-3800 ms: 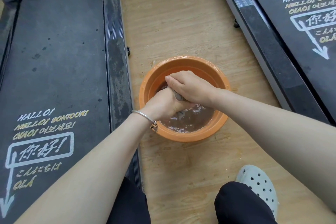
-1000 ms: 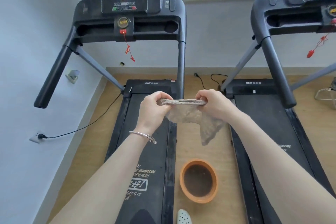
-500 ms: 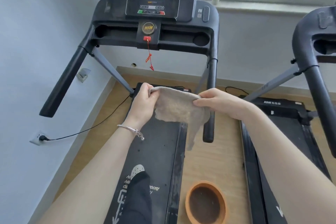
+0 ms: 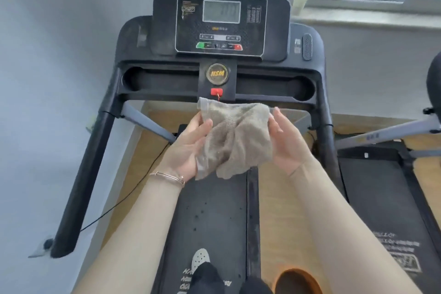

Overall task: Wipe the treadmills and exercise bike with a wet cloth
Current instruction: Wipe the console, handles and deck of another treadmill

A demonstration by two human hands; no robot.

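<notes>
The cloth (image 4: 235,138) is hanging bunched between your two hands, in the air just in front of the left treadmill's console (image 4: 220,25) and below its red safety key (image 4: 216,91). Your left hand (image 4: 188,148) is cradling it from underneath, thumb pressing onto the fabric and palm turned up; your right hand (image 4: 285,141) is lying against its right edge with fingers nearly straight, so whether it is really gripping is hard to tell. By the look of things no wiping is under way yet: the cloth is touching no surface, and the console, the handrails and the belt (image 4: 212,217) you are standing on are all waiting, as are the second treadmill (image 4: 381,198) on the right and the bike, which is not showing here. Near you on the right, the orange basin (image 4: 297,280) is sitting on the floor between the decks, so mind your feet. A paper cup (image 4: 300,2) is standing on the far windowsill.
</notes>
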